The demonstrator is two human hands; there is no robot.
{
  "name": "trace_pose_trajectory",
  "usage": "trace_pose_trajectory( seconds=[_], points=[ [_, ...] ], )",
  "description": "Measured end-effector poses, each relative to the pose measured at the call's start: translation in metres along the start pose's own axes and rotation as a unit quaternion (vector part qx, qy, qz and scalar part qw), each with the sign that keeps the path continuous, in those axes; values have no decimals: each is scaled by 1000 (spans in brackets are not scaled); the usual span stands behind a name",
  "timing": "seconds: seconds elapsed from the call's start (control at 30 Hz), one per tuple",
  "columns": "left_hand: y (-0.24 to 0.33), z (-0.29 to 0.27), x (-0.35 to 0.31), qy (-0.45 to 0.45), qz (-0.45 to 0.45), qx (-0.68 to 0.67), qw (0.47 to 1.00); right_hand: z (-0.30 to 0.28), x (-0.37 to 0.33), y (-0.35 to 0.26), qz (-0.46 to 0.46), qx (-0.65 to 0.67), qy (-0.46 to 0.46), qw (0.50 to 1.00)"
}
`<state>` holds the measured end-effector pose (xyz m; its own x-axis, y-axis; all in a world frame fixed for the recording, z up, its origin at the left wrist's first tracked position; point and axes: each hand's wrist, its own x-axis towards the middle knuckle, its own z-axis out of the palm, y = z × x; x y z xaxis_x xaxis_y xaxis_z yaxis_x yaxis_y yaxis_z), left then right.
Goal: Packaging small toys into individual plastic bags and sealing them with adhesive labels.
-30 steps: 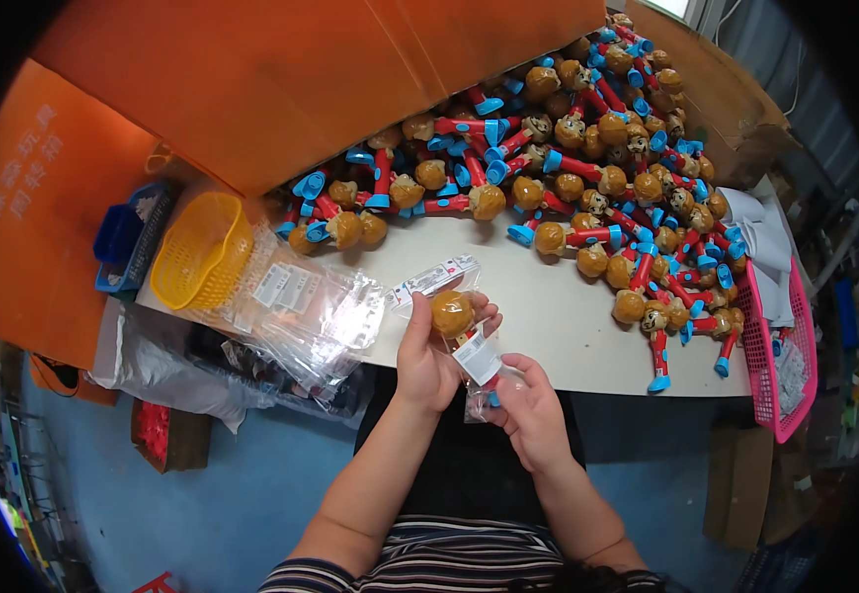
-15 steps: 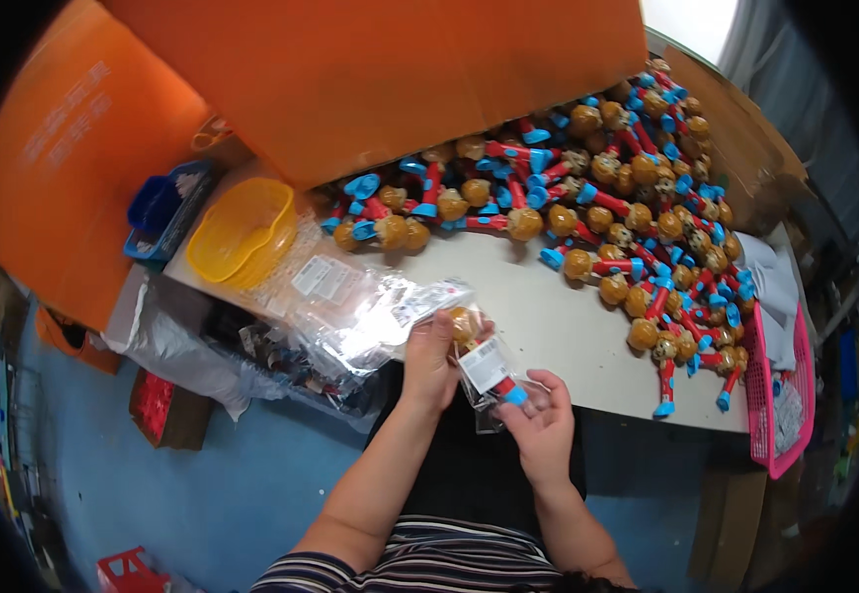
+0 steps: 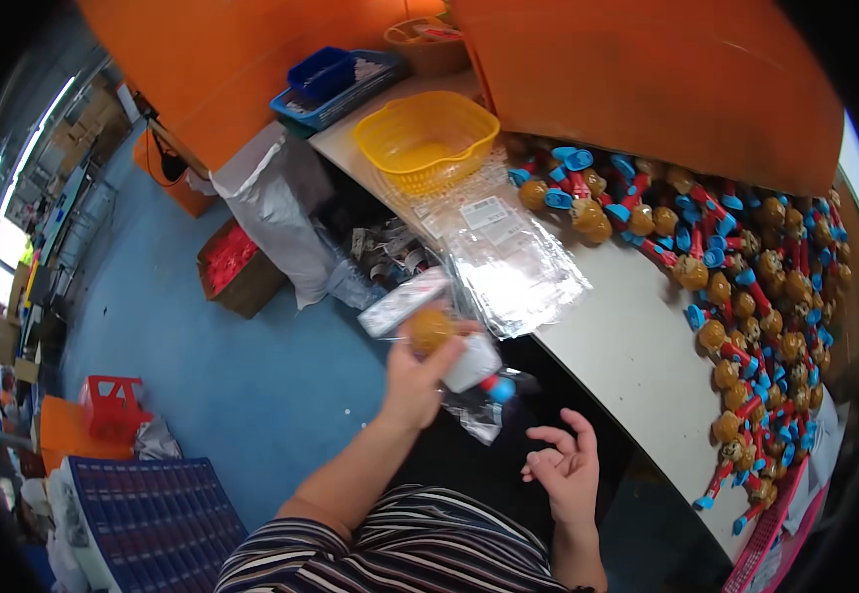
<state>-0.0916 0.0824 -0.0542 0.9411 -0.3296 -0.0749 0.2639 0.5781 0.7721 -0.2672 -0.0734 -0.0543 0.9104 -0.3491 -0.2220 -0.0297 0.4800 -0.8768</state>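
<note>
My left hand [image 3: 415, 387] is closed around a toy in a clear plastic bag [image 3: 431, 332]. Its round brown head shows between my fingers, with a white label and a blue tip lower down; motion blurs it somewhat. Off to the right, my right hand [image 3: 570, 466] has its fingers loosely bent and apart, holding nothing. Just beyond the bagged toy lies a stack of clear plastic bags [image 3: 523, 282] with white labels, on the white table [image 3: 612, 341]. To its left, an open sack [image 3: 276, 212] holds several bagged pieces [image 3: 395, 252].
A yellow basket [image 3: 419, 180] stands behind the bags, near blue trays [image 3: 335, 99]. Loose brown, red and blue toys [image 3: 736, 316] cover the table's right side, before an orange panel [image 3: 656, 79]. A pink basket [image 3: 760, 539], a box of red pieces [image 3: 251, 296] and a red stool [image 3: 113, 407] also show.
The view has swung left. My left hand has carried the bagged toy leftward, toward the open sack. My right hand has let go of the bag and is now apart from it.
</note>
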Motion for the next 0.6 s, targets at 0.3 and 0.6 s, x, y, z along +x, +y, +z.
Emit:
trace_pose_trajectory(
  seconds=[0.3, 0.6],
  points=[
    [-75, -222, 68, 220, -168, -36, 960, -38, -3, 17, 51, -104, 80, 990],
    [-145, -271, 259, 149, -158, 415, 884, -44, -8, 25, 71, -122, 159, 977]
  ],
)
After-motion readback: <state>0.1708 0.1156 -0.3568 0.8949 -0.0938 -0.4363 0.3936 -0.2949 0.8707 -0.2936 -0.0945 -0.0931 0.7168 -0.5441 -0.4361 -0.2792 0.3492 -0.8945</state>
